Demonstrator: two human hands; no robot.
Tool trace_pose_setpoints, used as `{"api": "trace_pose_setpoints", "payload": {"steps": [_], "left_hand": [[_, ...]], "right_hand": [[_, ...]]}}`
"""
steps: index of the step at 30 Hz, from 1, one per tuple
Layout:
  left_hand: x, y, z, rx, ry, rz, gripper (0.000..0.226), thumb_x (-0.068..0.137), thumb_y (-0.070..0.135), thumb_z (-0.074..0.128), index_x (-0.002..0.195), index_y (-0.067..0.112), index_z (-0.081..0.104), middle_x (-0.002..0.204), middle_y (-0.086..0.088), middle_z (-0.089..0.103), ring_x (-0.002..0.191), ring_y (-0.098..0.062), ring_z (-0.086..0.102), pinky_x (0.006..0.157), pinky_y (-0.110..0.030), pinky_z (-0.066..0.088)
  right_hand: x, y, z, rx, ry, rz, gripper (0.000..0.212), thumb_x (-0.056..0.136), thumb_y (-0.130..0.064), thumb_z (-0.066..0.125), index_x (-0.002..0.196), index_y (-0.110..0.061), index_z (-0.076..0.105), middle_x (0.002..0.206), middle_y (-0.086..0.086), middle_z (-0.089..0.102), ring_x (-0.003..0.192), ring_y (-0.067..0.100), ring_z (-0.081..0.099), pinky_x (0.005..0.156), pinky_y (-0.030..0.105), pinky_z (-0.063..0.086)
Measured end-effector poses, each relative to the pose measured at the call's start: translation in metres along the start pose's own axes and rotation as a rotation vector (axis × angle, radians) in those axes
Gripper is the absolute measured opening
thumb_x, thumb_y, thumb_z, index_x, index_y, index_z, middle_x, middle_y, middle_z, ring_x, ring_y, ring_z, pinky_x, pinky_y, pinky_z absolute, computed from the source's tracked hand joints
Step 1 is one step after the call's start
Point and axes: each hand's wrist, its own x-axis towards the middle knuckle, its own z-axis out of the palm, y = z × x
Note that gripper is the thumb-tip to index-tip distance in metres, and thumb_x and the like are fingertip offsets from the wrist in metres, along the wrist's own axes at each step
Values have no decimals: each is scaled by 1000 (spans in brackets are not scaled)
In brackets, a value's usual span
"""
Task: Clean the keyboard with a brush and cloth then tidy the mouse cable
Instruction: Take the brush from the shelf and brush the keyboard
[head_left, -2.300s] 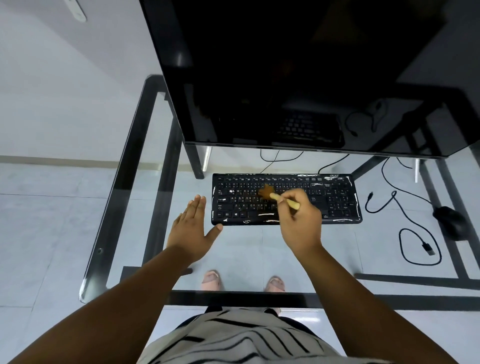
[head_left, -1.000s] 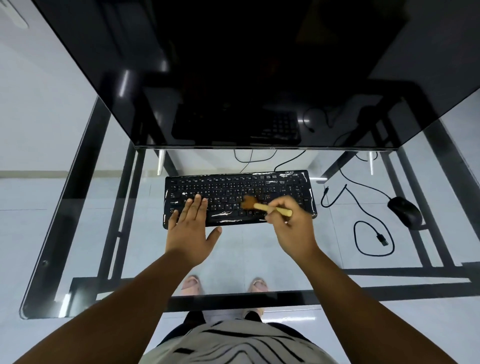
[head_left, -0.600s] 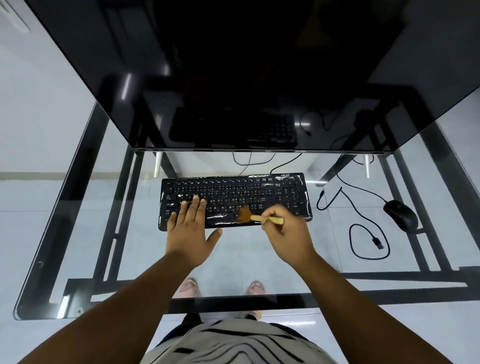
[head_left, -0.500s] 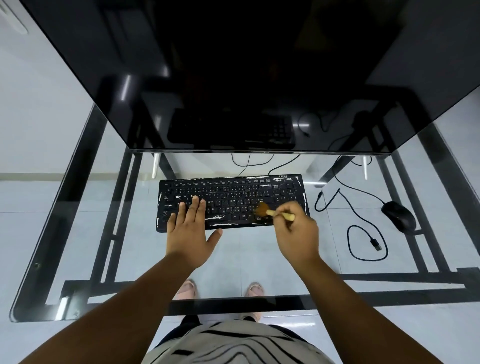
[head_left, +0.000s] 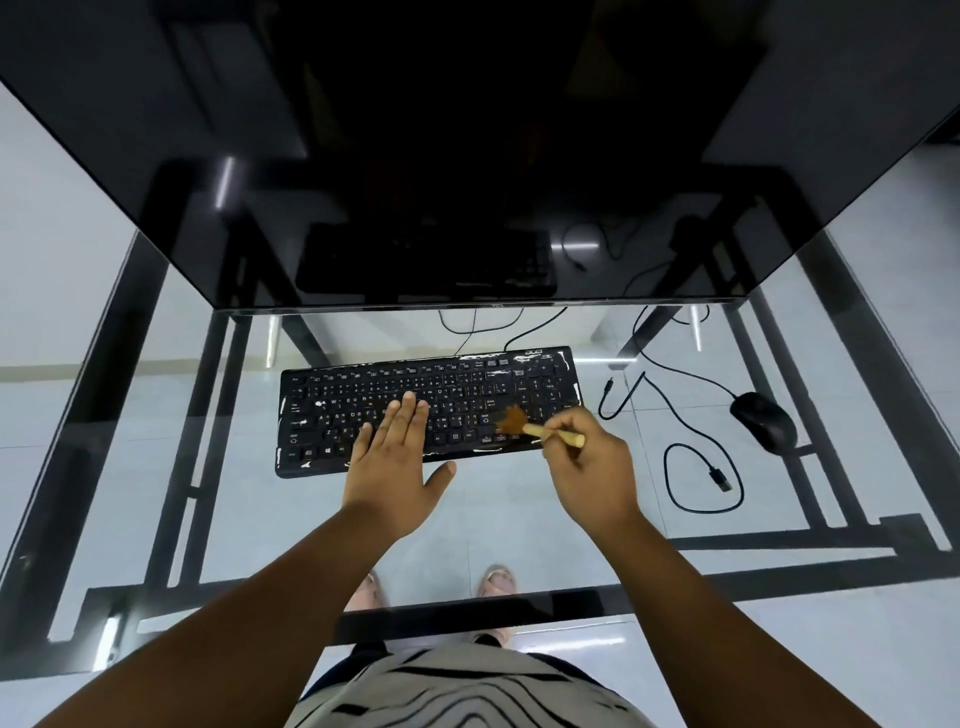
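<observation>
A black keyboard (head_left: 363, 384) lies on the glass desk, below a large dark monitor. My left hand (head_left: 397, 467) rests flat on the keyboard's lower middle keys, fingers straight. My right hand (head_left: 592, 470) grips a small wooden-handled brush (head_left: 524, 423); its brown bristles touch the keys at the keyboard's right part. To the right sits a black mouse (head_left: 763, 420) with its black cable (head_left: 691, 415) lying in loose loops on the glass. No cloth is visible.
The monitor (head_left: 467, 156) overhangs the back of the glass desk (head_left: 234, 519). Other thin cables (head_left: 478, 327) run behind the keyboard. The desk's black frame and my feet show through the glass. The front edge runs just ahead of my body.
The brush has moved rightward along the keyboard's lower rows to the right part. My left hand slid from beside the keyboard onto its keys and stays there.
</observation>
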Motion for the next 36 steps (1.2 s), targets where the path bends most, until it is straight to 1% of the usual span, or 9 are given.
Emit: {"api": "trace_pose_setpoints", "payload": {"steps": [3,7,11,14,16,21,25,28,36], "left_hand": [[3,7,1,-8,-8,18,81,94,62,28,155,18,-2,162,3,-12,149,-14,-9,120,-39,-1],[6,14,1,-4,-10,41,81,94,61,28,154,18,-4,162,2,-13,149,-14,-11,120,-37,-2],[11,20,2,-23,-15,47,82,94,61,29,155,17,-3,162,2,-12,149,-15,-11,120,-37,0],[13,24,4,-25,-23,58,82,94,61,31,155,17,-3,162,2,-13,149,-15,-11,120,-36,1],[13,26,4,-27,-33,61,82,94,60,32,155,17,-3,161,1,-14,149,-16,-11,120,-36,2],[14,28,6,-15,-49,50,83,94,61,32,154,17,-4,161,1,-14,148,-16,-12,119,-36,1],[14,29,5,-6,-46,40,82,94,61,31,154,17,-4,161,0,-14,148,-16,-12,120,-35,1],[15,31,6,-9,-47,33,82,94,61,31,155,17,-3,162,0,-14,149,-16,-12,120,-35,1],[14,31,7,-42,-32,27,80,95,59,33,155,17,0,162,1,-12,149,-15,-10,120,-35,1]], "right_hand": [[1,6,-7,-13,165,46,7,89,-14,60,88,-21,60,56,-13,58,47,12,51,48,26,38],[1,10,-13,100,-18,31,14,88,-10,60,83,-24,62,60,-5,65,52,23,57,47,33,43],[5,19,-18,6,182,49,11,89,-14,60,85,-24,60,54,-7,59,47,17,51,46,31,42],[11,16,-19,151,112,29,14,90,-12,60,86,-25,60,64,5,66,53,25,55,48,35,43],[13,16,-17,114,30,1,14,91,-13,61,86,-26,60,63,3,65,50,22,53,47,31,41],[22,17,-18,130,188,43,7,93,-16,59,91,-23,60,63,-2,64,54,22,55,49,33,44],[26,15,-14,154,33,-28,7,93,-15,60,92,-22,62,71,4,69,59,27,58,51,34,45],[31,20,-14,131,157,23,7,94,-16,59,92,-23,61,66,0,66,53,21,53,49,31,43],[38,25,-15,166,191,33,6,95,-19,58,92,-24,61,67,-4,62,57,18,53,52,26,42]]}}
